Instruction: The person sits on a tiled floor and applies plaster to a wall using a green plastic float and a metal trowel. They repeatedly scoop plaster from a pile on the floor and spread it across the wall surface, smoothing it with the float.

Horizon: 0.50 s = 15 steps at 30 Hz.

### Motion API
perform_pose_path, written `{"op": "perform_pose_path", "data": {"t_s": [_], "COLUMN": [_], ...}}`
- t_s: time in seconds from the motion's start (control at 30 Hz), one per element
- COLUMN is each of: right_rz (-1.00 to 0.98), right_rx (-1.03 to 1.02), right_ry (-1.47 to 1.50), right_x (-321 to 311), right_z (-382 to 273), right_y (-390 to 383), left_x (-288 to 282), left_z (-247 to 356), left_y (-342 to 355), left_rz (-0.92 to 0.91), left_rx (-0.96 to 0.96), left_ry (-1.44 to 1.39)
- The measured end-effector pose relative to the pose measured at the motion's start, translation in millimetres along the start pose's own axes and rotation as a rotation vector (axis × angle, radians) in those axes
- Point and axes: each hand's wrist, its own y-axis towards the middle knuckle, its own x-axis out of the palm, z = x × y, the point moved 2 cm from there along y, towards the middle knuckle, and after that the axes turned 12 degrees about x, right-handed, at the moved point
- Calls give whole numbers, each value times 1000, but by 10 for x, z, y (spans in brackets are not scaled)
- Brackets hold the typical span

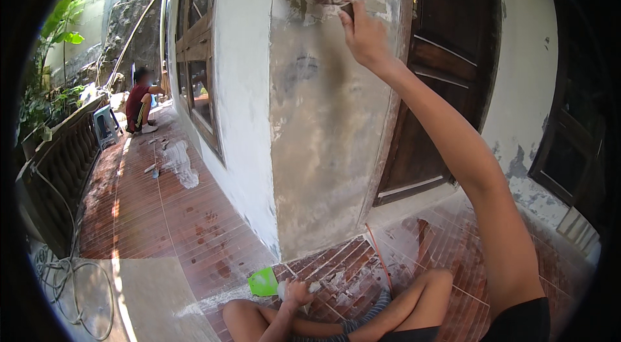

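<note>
Far left of the fingers, 1 other person (138, 106) crouches by 1 plastic stool (105, 126). The left hand (297, 293) rests low on the tiled floor (162, 213), fingers closed around 1 pale tool beside 1 green dustpan (263, 282). High up, the right hand (363, 35) clenches 1 scraper (347, 9) against the wall (323, 135) corner.

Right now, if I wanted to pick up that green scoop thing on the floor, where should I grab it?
Probably by the near, lower edge of the green scoop, coming from above and from the left. It lies flat on the red tiled floor, so fingers likely need to slide under an edge. The left hand rests close on its right side, holding a pale tool, so that side is crowded. No handle shows from here.
</note>
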Motion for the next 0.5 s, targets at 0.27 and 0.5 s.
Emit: {"op": "perform_pose_path", "data": {"t_s": [0.27,0.5], "right_rz": [185,-227], "right_rx": [475,134], "right_ry": [112,116], "right_x": [126,230], "right_z": [385,-61], "right_y": [18,-231], "left_x": [-136,-148], "left_z": [50,62], "left_y": [101,81], "left_rz": [-138,-66], "left_rx": [-38,-25], "left_ry": [-84,-39]}}
